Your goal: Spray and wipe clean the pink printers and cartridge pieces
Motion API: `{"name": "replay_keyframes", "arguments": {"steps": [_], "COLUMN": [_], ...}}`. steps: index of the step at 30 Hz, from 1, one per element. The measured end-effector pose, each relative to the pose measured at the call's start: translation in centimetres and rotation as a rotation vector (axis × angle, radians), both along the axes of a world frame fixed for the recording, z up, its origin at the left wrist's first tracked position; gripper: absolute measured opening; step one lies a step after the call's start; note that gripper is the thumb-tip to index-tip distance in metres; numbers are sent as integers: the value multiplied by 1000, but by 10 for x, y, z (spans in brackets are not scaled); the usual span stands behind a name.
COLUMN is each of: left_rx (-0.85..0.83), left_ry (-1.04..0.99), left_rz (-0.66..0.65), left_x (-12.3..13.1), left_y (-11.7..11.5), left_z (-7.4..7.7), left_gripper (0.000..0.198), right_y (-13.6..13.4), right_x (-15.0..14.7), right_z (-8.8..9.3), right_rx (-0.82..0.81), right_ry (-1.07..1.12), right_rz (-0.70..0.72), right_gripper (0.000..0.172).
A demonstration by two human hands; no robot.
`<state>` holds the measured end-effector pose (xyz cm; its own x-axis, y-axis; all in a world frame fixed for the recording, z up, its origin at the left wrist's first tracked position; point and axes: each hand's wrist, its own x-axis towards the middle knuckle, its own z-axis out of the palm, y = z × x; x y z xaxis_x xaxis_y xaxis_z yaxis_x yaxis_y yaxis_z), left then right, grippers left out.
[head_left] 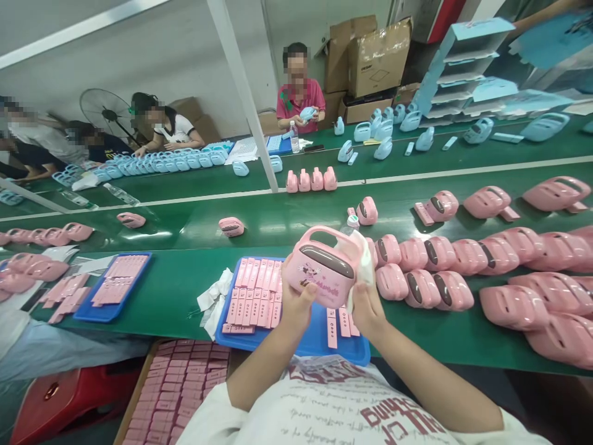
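A pink plastic casing with a top handle, a dark oval window and a printed cartoon figure is held up in front of me. My left hand grips its left side, thumb across the front. At its right side, my right hand has closed on a white cloth pressed against the casing. Below lies a blue tray with rows of pink rectangular pieces; a few more pieces sit at its right end.
Many pink casings crowd the bench to my right. Crumpled white tissue lies left of the tray. A second blue tray is farther left. A carton of pink pieces stands below. Across the green belt, people handle blue casings.
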<state>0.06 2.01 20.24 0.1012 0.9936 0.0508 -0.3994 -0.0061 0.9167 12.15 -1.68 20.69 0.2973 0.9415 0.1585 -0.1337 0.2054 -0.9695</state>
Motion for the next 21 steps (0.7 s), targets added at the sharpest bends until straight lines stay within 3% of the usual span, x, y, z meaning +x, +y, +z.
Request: {"name": "replay_keyframes", "arguments": {"steps": [3,9,12,14,17,21], "left_rx": [-19,-53,-56,-69,-112,-220], "left_ry": [19,81,176,274,365,413], "left_rz": [-20,-91,-163,-283,-441,-561], "left_x": [-3,-11,-20,-25,-25,-12], "left_y": [-1,2,6,9,12,9], "left_z": [-5,-2,2,-1,-19,-62], "left_gripper": [82,73,71,72,79,96], "right_y": [13,38,47,49,46,28], "right_x": [6,35,43,45,51,72], "right_z": [14,35,33,27,11,-21], "right_rx": [36,-98,-213,-309,-405,-435], "right_ry": [28,-26,-277,-555,-822,-683], "right_rz": [-28,186,271,234,190,204], "right_gripper": [60,44,34,21,13,22]}}
